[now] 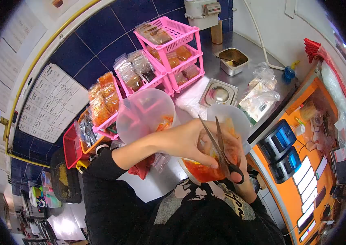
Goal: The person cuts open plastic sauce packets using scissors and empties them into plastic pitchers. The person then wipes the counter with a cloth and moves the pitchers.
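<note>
My right hand (240, 173) grips a pair of scissors (222, 157) by its black handles, the thumb through one loop. The blades point up and away from me, slightly apart. My left hand (181, 141) reaches across from the left, fingers bent and thumb pressed at the upper part of a clear plastic bag of red-orange sauce (205, 171). The bag is in front of my chest; part of it is hidden by my hands. Beyond my hands are a large translucent jug (144, 108) with orange residue and a second translucent container (232, 116), partly covered by the right hand.
A pink tiered rack (177, 38) and pink baskets (156, 77) hold packed sauce bags. A steel pan (232, 61), a steel lid (219, 93) and plastic packaging (260, 96) lie on the steel counter (252, 47). An orange table (277, 183) stands to the right.
</note>
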Action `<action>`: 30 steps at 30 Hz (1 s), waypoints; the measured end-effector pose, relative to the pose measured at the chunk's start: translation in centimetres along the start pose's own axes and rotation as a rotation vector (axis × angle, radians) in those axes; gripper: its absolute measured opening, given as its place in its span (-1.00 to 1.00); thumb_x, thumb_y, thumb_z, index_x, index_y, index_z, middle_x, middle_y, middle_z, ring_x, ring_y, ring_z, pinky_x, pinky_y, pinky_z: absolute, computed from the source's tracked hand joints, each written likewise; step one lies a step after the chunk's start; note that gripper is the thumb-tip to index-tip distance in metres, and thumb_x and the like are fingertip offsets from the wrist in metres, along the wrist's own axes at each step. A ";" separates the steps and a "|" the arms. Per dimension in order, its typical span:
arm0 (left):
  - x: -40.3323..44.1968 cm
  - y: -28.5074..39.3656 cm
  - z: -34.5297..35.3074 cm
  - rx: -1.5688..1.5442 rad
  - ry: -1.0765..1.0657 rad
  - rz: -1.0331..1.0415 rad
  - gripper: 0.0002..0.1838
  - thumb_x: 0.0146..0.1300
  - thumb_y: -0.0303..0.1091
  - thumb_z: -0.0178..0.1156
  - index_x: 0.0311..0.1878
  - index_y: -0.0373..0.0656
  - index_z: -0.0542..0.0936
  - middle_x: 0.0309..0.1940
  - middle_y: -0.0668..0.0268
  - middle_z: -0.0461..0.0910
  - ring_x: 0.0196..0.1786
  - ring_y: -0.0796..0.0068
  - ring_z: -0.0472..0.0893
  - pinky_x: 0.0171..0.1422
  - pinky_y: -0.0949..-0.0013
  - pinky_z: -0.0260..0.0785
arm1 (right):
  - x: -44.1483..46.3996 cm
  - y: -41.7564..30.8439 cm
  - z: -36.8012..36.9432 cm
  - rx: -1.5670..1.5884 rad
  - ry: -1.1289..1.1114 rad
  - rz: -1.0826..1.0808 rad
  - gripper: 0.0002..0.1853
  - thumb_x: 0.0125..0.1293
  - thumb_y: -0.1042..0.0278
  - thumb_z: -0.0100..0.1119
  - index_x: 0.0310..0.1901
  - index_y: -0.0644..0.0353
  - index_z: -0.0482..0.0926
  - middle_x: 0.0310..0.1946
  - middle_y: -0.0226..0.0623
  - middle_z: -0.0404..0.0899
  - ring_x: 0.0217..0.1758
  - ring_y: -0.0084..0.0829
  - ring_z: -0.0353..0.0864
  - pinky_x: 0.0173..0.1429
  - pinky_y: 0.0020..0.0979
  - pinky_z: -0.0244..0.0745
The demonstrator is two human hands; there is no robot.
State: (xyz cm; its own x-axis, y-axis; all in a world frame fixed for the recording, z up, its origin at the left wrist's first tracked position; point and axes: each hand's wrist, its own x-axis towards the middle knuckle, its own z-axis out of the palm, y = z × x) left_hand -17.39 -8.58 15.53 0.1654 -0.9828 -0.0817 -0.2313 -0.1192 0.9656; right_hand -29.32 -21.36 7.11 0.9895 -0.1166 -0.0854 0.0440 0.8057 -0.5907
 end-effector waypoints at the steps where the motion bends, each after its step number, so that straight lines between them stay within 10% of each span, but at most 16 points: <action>1: 0.1 -0.4 0.1 0.024 -0.015 0.067 -0.43 -0.11 -0.40 0.39 0.06 -0.17 0.50 -0.05 0.35 0.50 -0.38 0.72 0.45 -0.47 0.65 0.30 | 0.1 0.2 -0.4 0.030 0.037 0.034 0.03 -0.45 -0.06 0.59 0.01 0.07 0.07 -0.06 -0.38 0.19 0.05 -0.54 0.27 0.08 -0.50 0.26; 7: 0.8 0.0 0.9 -0.009 -0.083 -0.108 -0.45 -0.12 -0.40 0.40 0.04 -0.14 0.51 -0.08 0.29 0.52 -0.25 0.60 0.50 -0.15 0.56 0.37 | -0.1 -0.6 0.6 -0.046 -0.102 -0.091 0.07 -0.44 -0.05 0.59 0.09 0.11 0.07 0.06 -0.35 0.18 0.14 -0.50 0.24 0.16 -0.48 0.21; 10: 1.7 1.7 -0.1 -0.029 0.031 -0.098 -0.51 -0.14 -0.41 0.40 -0.03 -0.12 0.55 -0.16 0.36 0.55 -0.32 0.65 0.48 -0.23 0.58 0.35 | -0.2 -1.8 0.1 0.080 0.210 -0.119 0.11 -0.42 -0.02 0.59 0.14 0.11 0.02 -0.11 -0.24 0.39 -0.11 -0.47 0.47 -0.14 -0.53 0.40; 13: 3.6 1.0 -2.5 0.283 0.193 0.274 -0.62 -0.12 -0.43 0.38 -0.13 -0.10 0.60 -0.23 0.43 0.57 -0.45 0.75 0.40 -0.43 0.61 0.28 | -1.1 -3.2 -4.1 -0.396 -0.190 -0.379 0.07 -0.16 -0.06 0.41 0.24 0.08 -0.16 -0.85 -0.36 0.35 -0.91 -0.52 0.27 -0.80 -0.57 0.12; 17: 5.8 -1.3 -2.7 0.450 0.225 0.039 -0.64 -0.16 -0.32 0.38 -0.22 -0.16 0.59 -0.32 0.28 0.57 -0.35 0.43 0.55 -0.30 0.44 0.35 | -2.9 -5.4 -6.7 -0.347 0.044 -0.457 0.08 -0.15 -0.03 0.41 0.26 0.14 -0.15 -0.83 -0.35 0.35 -0.87 -0.56 0.30 -0.82 -0.60 0.13; 21: 5.4 -4.8 -2.1 0.860 0.017 0.277 -0.74 0.07 -0.29 0.26 -0.17 -0.18 0.56 -0.19 0.22 0.56 -0.26 0.45 0.60 -0.23 0.43 0.41 | -3.8 -5.8 -9.1 -0.386 0.165 -0.527 0.07 -0.18 -0.10 0.40 0.25 0.19 -0.07 -0.83 -0.40 0.34 -0.86 -0.62 0.28 -0.82 -0.65 0.08; 30: -6.7 -2.3 -11.6 0.648 -0.028 -0.230 -0.82 0.13 -0.34 0.15 -0.24 -0.22 0.57 -0.44 0.13 0.58 -0.36 0.22 0.55 -0.19 0.22 0.37 | -1.7 -5.8 -9.5 -0.590 0.397 -0.503 -0.06 -0.09 -0.15 0.33 0.24 0.10 0.06 -0.79 -0.49 0.32 -0.85 -0.66 0.23 -0.78 -0.67 0.03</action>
State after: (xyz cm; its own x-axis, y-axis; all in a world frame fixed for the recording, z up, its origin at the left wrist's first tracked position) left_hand -6.83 -0.10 16.71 0.2560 -0.9248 -0.2813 -0.7215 -0.3765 0.5811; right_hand -32.61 -31.33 3.08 0.7456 -0.6604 0.0893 0.2759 0.1839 -0.9434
